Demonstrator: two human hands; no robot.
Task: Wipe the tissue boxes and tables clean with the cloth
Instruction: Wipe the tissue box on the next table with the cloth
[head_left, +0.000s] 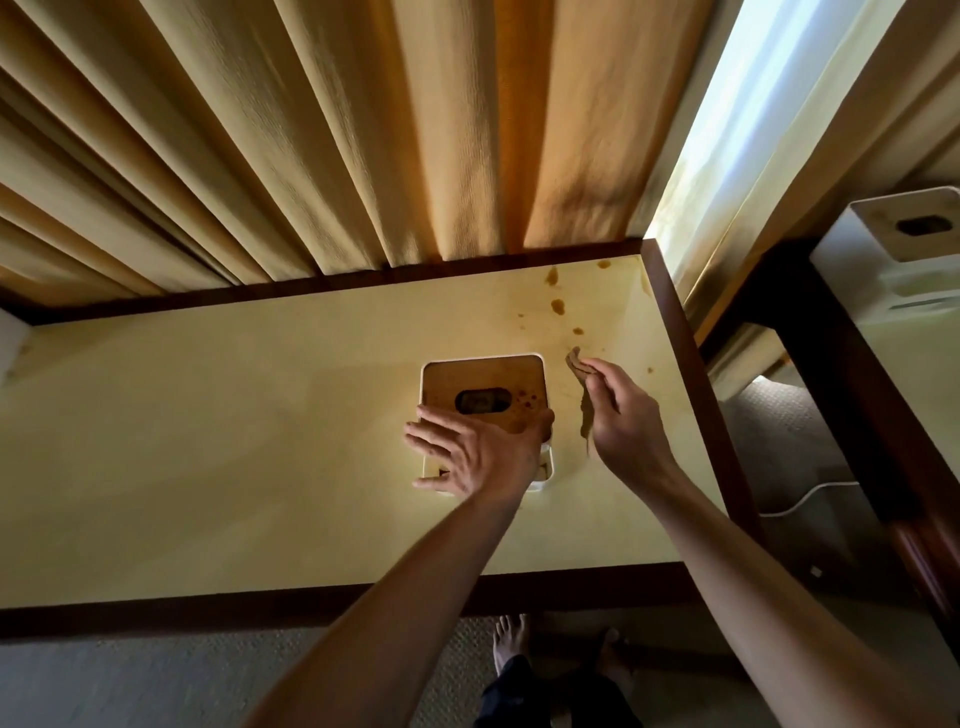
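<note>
Head view: left hand lay spread, hiding the white wood-topped tissue box's near edge; beside the box, right hand pinched a brown cloth, partly hidden.

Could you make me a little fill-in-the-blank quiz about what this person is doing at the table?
1. The left hand rests on the ____ on the table.
2. The right hand holds a brown ____.
3. Brown stains dot the table near its far ____ corner.
4. Behind the table hang pleated ____.

Missing words: tissue box; cloth; right; curtains
</note>
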